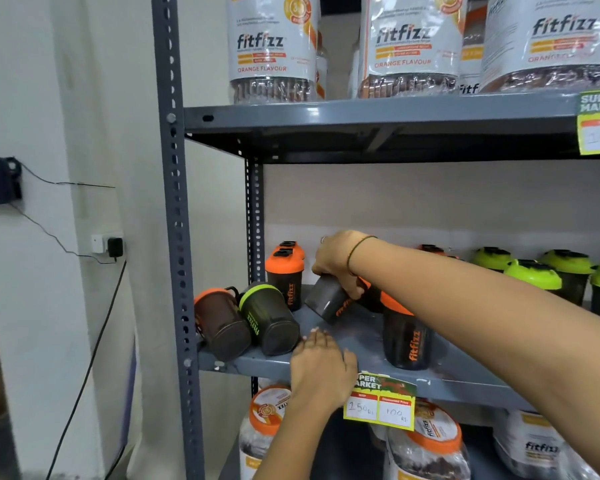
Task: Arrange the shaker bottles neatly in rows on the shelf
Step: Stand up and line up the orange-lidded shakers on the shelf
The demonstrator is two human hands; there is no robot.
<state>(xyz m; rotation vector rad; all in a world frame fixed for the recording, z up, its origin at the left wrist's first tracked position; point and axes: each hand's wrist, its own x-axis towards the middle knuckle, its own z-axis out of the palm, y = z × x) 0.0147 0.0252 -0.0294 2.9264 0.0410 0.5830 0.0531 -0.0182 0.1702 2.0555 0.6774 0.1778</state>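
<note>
On the grey middle shelf my right hand grips a tilted dark shaker bottle with an orange lid. My left hand rests at the shelf's front edge, fingers apart, holding nothing. Left of it two shakers lie on their sides: one with an orange lid and one with a green lid. Two orange-lidded shakers stand upright behind them. Another orange-lidded shaker stands near the front, under my right forearm. Several green-lidded shakers stand at the right.
Large fitfizz jars fill the shelf above, and more jars sit on the shelf below. A yellow price tag hangs from the shelf's front edge. The perforated grey upright bounds the left side; a wall socket and cables are further left.
</note>
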